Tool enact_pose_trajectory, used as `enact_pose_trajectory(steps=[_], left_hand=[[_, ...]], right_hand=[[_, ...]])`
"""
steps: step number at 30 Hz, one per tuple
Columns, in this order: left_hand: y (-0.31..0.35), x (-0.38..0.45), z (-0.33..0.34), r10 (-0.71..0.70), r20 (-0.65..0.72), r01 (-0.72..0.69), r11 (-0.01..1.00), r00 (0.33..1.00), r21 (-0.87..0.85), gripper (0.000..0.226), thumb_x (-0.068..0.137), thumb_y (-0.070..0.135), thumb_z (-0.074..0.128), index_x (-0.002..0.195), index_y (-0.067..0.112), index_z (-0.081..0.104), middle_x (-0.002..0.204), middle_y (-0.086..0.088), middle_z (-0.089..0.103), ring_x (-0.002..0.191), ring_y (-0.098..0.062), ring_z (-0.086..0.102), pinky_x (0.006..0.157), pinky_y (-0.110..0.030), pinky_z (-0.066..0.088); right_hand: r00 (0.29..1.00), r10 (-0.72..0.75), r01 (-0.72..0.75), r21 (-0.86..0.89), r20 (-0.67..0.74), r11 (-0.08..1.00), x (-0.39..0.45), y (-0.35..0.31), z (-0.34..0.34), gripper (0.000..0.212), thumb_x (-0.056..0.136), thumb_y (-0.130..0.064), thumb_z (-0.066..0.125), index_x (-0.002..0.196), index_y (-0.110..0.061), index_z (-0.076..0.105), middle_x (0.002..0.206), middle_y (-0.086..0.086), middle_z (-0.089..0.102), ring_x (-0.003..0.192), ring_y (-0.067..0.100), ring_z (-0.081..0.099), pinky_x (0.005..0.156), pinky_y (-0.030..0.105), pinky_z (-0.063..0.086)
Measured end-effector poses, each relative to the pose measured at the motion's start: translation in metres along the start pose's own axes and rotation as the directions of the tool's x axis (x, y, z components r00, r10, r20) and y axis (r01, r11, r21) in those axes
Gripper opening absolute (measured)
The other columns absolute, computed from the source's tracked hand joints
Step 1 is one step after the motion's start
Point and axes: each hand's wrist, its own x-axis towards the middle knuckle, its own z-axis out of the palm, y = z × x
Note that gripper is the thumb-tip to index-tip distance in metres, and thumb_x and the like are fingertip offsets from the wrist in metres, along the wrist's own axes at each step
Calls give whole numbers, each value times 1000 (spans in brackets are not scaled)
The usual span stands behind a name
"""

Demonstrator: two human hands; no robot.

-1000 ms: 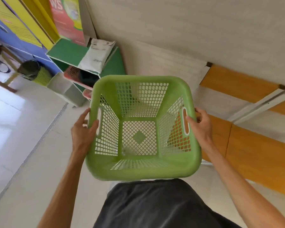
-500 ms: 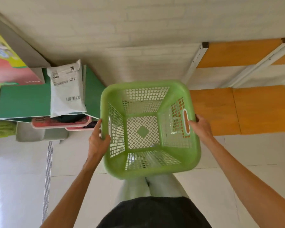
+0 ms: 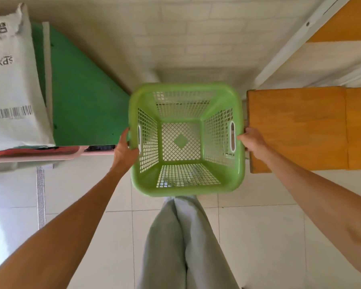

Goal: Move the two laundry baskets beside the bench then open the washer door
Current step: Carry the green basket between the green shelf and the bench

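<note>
Hidden and cut-off parts around the held basket

The fingers of the left hand (image 3: 124, 150) and right hand (image 3: 251, 140) are hidden behind the green basket (image 3: 184, 140) walls. The white parcel (image 3: 13, 86) runs off the left edge, its print blurred. The orange bench (image 3: 300, 128) runs off the right edge; the pink basket (image 3: 40, 156) is mostly hidden under the green shelf (image 3: 81, 101).

Bright, even daylight throughout, strongest at the left, with a washed-out glare patch on the glossy floor tiles (image 3: 6, 215). Soft shadow only on the wall (image 3: 196, 74) just behind the green laundry basket (image 3: 186, 184). Sharp at centre; strong wide-angle stretch at the edges, bowing the forearms and smearing the white mailer bag (image 3: 10, 84) slightly.
</note>
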Motion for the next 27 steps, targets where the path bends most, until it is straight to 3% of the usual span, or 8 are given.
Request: enact_pose_trajectory(steps=[2,4,6,8,11,19,25,27], left_hand=[[-6,17,9,-16,28,16,1000,999,-18,88,81,-10,50,155,30,26,116,-11,66,89,-30,70,68,-49,63],[-11,31,15,-38,48,38,999,998,-18,87,82,-9,51,156,30,24,118,-13,65,95,-34,69,74,-53,61],[-14,42,20,-47,49,48,998,998,-28,85,84,-8,51,155,30,26,118,-14,66,93,-32,68,71,-49,61],[-15,51,24,-29,39,30,999,999,-31,81,86,-7,52,154,29,27,118,-13,65,89,-27,68,67,-43,60],[-19,64,29,13,52,-12,1000,999,-4,77,90,-7,51,155,26,28,122,-15,63,97,-33,67,76,-52,60],[-28,88,38,28,77,-26,999,997,-23,74,91,-5,55,155,22,30,123,-15,63,104,-32,65,86,-51,58],[-36,98,39,32,113,-36,999,993,29,82,88,0,62,158,20,24,129,-13,60,107,-29,61,79,-36,55],[-33,94,37,47,126,-55,997,991,60,83,88,8,66,158,20,22,135,-12,56,109,-26,59,77,-28,53]], right_hand=[[1000,-8,8,-23,-10,1000,16,-3,8,14,88,-6,53,85,-17,61,92,11,68,82,27,64,61,34,54],[1000,4,-4,-21,4,1000,30,-3,16,18,89,-2,52,85,-17,62,99,14,69,88,31,68,73,43,61],[1000,15,-14,-25,21,1000,42,-1,21,20,91,2,51,97,-8,67,105,18,70,98,35,69,87,53,59],[999,24,-24,-39,21,999,54,1,24,23,92,4,52,107,-3,66,107,18,71,99,34,70,88,53,59],[1000,26,-25,-64,16,998,69,2,30,24,94,4,54,115,0,65,109,17,71,99,33,71,87,50,60],[1000,24,-24,-99,-7,995,92,5,39,25,96,-2,55,118,-3,65,111,15,70,101,31,70,90,47,59],[1000,-20,19,-98,-6,995,90,2,41,19,89,-7,59,103,-18,66,102,7,72,80,17,66,76,34,58],[999,-47,47,-151,1,987,82,0,40,19,88,-11,62,104,-20,64,97,2,70,74,12,63,64,27,53]])
